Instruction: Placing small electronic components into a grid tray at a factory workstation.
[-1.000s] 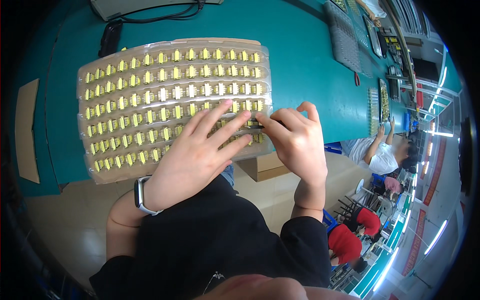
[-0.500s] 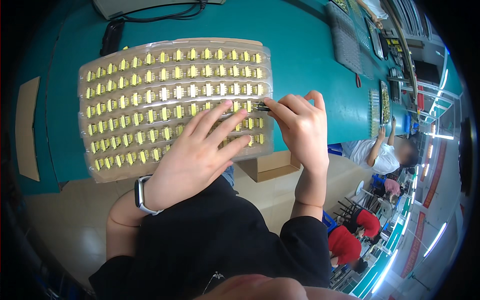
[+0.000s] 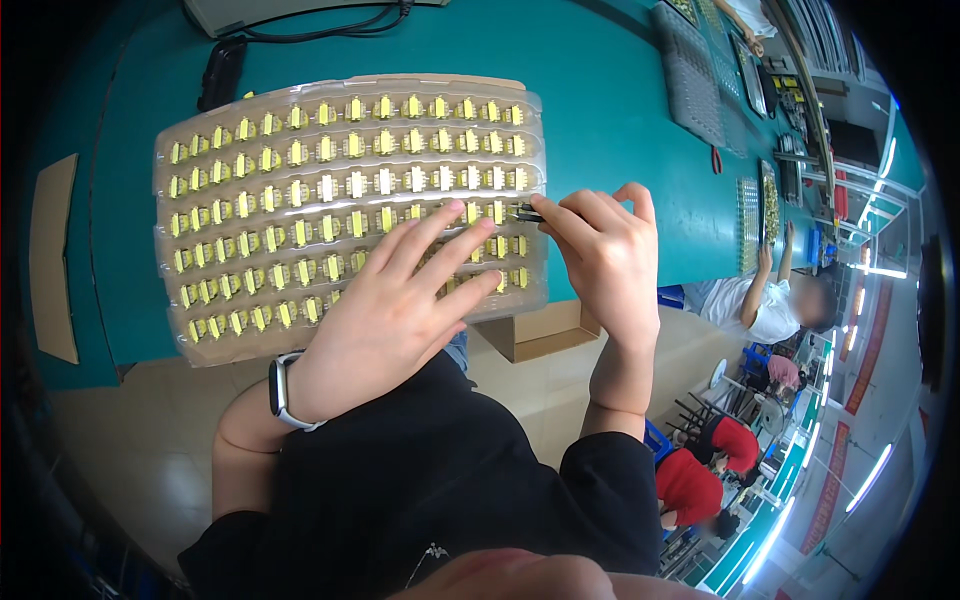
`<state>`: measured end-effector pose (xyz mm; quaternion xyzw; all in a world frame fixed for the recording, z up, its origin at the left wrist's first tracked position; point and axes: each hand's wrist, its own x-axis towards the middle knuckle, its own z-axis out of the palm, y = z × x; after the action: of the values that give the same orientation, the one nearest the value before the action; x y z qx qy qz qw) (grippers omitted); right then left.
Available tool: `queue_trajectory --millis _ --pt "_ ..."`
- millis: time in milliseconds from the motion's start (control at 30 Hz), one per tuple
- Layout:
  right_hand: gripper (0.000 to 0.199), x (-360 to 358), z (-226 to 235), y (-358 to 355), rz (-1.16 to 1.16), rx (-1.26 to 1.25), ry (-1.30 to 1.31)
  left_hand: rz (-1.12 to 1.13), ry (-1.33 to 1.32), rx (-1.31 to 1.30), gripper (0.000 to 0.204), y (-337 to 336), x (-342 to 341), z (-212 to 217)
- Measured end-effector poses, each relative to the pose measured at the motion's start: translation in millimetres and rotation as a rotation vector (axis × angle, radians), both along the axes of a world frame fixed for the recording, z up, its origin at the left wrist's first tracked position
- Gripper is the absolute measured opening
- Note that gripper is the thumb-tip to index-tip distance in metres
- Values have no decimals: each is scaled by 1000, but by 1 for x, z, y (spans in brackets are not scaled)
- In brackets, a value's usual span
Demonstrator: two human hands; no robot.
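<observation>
My left hand [image 3: 385, 320] lies flat, fingers spread, on the clear tray [image 3: 200, 340]. My right hand [image 3: 605, 265] pinches dark tweezers [image 3: 528, 213] just beyond its fingers. A slip could flick yellow parts [image 3: 355, 185] loose.

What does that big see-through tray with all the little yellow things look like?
The clear plastic tray is wide and shallow, lying flat at the near edge of the teal table. Rows of small yellow parts fill its pockets. The left hand rests flat on its near right part; the right hand touches its right edge with a thin dark tool.
</observation>
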<state>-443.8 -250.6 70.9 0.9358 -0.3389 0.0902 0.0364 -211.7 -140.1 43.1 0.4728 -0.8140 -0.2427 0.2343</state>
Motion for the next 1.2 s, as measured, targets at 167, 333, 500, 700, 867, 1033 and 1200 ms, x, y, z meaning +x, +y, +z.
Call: queue_trajectory --millis 167,333,500,700,867,1033,1200 --pt "27 2 0 0 -1 9 8 -1 1 4 57 -1 0 0" --pt "26 3 -1 -1 8 10 13 7 8 3 56 0 2 0" --pt "25 7 3 1 13 13 7 9 26 -11 54 1 4 -2" --pt "22 8 6 3 21 19 -16 19 21 -75 50 3 1 -9" --pt "22 9 6 4 9 4 8 6 45 -77 49 2 1 -10" --pt "23 8 4 2 3 -11 41 -7 38 -67 50 2 2 -8" --pt "25 7 7 6 -3 -5 20 -2 38 -52 52 2 3 -6"
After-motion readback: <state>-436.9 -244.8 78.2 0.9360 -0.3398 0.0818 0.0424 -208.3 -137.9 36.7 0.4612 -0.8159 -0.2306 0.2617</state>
